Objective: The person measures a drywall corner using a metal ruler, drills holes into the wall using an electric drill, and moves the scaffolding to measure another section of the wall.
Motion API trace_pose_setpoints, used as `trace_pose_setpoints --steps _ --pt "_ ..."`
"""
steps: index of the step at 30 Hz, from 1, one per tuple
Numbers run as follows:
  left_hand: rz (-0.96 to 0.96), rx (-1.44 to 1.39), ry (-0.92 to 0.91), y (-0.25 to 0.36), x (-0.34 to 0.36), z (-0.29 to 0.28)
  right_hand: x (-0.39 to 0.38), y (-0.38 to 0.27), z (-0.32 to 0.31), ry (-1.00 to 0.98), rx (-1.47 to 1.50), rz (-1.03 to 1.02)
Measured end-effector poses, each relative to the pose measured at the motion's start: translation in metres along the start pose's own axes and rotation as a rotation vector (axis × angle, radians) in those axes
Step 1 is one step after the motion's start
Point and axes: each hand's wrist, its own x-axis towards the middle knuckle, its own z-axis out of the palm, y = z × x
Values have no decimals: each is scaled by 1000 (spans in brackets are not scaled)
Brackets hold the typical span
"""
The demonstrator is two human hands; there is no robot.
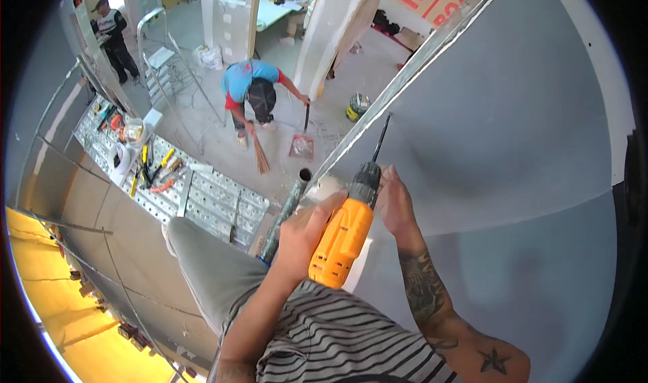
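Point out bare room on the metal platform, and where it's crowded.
The barest patch is on the perforated platform, between the yellow-handled tools and the grey metal pipe, beyond the bent knee. The platform's far-left stretch is crowded, with a white bucket among tools. Space is tight at the orange drill, between left hand and right hand.

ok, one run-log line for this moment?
left hand: grips orange drill | right hand: at drill chuck, contact unclear | bit: dark, pointing away from wearer | nearby: perforated metal platform; co-worker holding broom, red dustpan
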Motion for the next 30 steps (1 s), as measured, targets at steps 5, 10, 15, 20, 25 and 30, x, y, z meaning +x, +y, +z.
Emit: trace_pose_setpoints --steps 5,10,15,20,25,30 --pt "-91 -85 76 -8 -10 8 42 -42 3 -81 180 38" --pt "-296 -303 40 5 -8 -2 70 -54 9 75 384 20" --pt "-231 -131 90 -12 -11 -18 79 -49 18 127 531 37" --pt "-358 -194 -16 -43 -4 -50 81 -56 12 87 660 112" --pt "-463 -869 12 -47 44 -65 84 -46 13 219 600 81" --pt "-347 -1083 12 -35 89 -75 76 -51 18 197 594 72"
